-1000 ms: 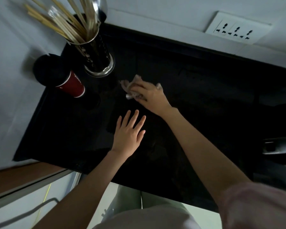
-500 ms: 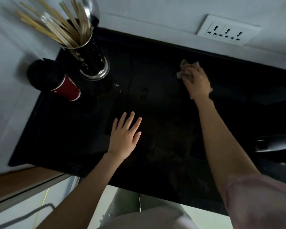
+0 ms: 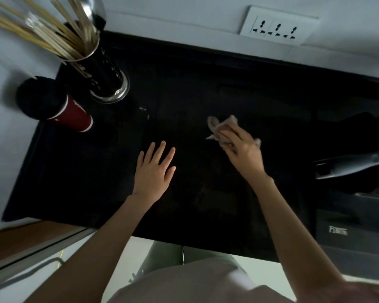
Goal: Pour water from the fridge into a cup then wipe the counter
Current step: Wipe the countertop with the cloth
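The black counter (image 3: pixel 206 84) fills the middle of the view. My right hand (image 3: pixel 243 150) presses a crumpled pale cloth (image 3: pixel 219 127) onto the counter, right of centre; part of the cloth is hidden under the fingers. My left hand (image 3: pixel 155 171) lies flat on the counter with fingers spread, holding nothing. A red paper cup (image 3: pixel 72 115) stands at the left edge of the counter, well left of both hands. A few small water drops (image 3: pixel 143 111) glint on the counter between the cup and the cloth.
A metal utensil holder (image 3: pixel 106 77) full of chopsticks stands at the back left, beside the cup. A wall socket (image 3: pixel 277 27) sits on the white wall behind. A grey pan handle (image 3: pixel 348 166) and a dark stove lie at the right edge.
My right hand swept the cloth from near the utensil holder out to the back right, then back toward me to right of centre. My left hand stayed flat in place.
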`<state>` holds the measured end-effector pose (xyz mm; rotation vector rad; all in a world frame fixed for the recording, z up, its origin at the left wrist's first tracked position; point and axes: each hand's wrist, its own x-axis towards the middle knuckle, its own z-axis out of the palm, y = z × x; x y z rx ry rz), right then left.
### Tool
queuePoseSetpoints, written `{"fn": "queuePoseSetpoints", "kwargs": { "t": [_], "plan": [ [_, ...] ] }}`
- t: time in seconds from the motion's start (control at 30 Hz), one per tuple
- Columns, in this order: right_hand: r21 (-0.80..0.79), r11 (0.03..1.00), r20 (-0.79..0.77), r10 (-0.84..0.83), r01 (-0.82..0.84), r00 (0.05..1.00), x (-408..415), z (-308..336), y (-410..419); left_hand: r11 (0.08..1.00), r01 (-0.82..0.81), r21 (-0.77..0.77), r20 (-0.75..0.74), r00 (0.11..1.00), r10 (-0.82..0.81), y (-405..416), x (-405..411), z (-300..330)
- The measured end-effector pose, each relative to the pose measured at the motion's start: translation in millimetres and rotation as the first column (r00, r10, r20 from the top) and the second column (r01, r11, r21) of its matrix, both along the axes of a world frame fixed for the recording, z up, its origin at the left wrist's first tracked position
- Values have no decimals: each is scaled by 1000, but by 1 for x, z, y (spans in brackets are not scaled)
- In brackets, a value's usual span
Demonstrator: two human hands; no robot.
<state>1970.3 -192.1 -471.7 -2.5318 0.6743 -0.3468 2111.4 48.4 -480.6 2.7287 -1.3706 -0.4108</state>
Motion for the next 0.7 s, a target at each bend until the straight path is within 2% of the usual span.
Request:
{"fn": "queuePoseSetpoints", "kwargs": {
  "t": [0.13, 0.27, 0.33, 0.47, 0.63, 0.7],
  "plan": [
    [-27, 976, -5, -215, 214, 977, -26, -3, -54, 1000, 3, -2, -6, 1000, -3, -2, 1, 1],
    [-3, 942, -67, -336, 337, 939, 22, -3, -116, 1000, -6, -22, -5, 1000, 6, 0, -1, 2],
    [1, 955, -67, -296, 297, 953, 55, 1, -124, 1000, -4, -18, -1, 1000, 4, -1, -2, 3],
    [-70, 996, -89, -58, 52, 994, 90, 15, -83, 1000, 2, -8, 5, 1000, -2, -2, -2, 4],
    [-56, 998, -39, 33, -35, 999, 33, 8, -9, 1000, 0, 2, 16, 1000, 0, -2, -2, 3],
    [-13, 1000, -29, -17, 17, 999, -6, 8, 16, 1000, 9, -5, 22, 1000, -9, -2, -2, 4]
  ]
}}
